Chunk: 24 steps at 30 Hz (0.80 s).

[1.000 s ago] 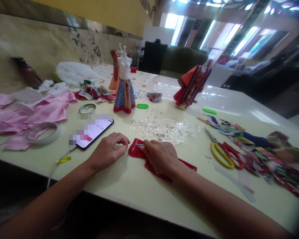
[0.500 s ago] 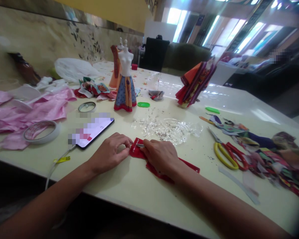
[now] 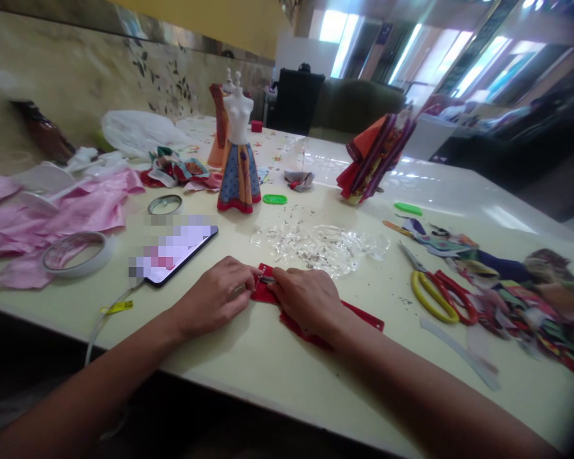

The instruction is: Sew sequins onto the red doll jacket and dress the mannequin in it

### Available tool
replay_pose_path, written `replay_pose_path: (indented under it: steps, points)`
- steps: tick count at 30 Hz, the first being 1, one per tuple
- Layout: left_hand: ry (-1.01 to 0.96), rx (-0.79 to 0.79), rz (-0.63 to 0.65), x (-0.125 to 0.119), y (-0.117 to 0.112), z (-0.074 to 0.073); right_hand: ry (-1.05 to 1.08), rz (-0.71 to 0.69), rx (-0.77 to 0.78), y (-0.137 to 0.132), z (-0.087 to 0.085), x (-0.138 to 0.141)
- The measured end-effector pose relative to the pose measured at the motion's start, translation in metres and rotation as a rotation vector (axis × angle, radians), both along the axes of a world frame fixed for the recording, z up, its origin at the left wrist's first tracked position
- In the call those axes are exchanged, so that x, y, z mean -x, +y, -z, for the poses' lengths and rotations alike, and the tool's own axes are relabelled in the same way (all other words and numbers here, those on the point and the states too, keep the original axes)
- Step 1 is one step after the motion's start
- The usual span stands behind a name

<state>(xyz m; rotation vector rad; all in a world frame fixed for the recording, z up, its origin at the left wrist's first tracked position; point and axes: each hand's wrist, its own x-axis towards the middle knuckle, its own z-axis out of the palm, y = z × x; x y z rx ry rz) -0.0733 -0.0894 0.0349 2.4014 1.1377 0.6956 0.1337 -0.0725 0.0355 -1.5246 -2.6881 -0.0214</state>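
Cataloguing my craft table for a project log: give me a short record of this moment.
left hand: left hand, fingertips at the edge of the red fabric
right hand: right hand, resting on the fabric
nearby: clear plastic sheet with scattered beads, smartphone
further: scissors, dress form

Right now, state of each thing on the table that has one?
red cloth: lying flat, partly under the hands
left grip: curled, at the edge of the red cloth
right grip: pressing on the red cloth
phone: flat, screen lit
scissors: lying flat, blades shut
tape roll: lying flat
dress form: upright, skirt on, torso bare
plastic sheet: crumpled, spread out
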Motion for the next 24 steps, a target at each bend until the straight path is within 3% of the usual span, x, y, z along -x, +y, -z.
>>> replay_pose_path:
  steps: [14, 24]
  points:
    - [0.246, -0.133, 0.05, -0.007, 0.0, 0.004, -0.045, -0.003, 0.074, -0.001, -0.014, -0.005]
    - [0.281, -0.159, 0.062, -0.01, -0.004, 0.004, -0.095, 0.074, 0.057, 0.003, -0.026, -0.017]
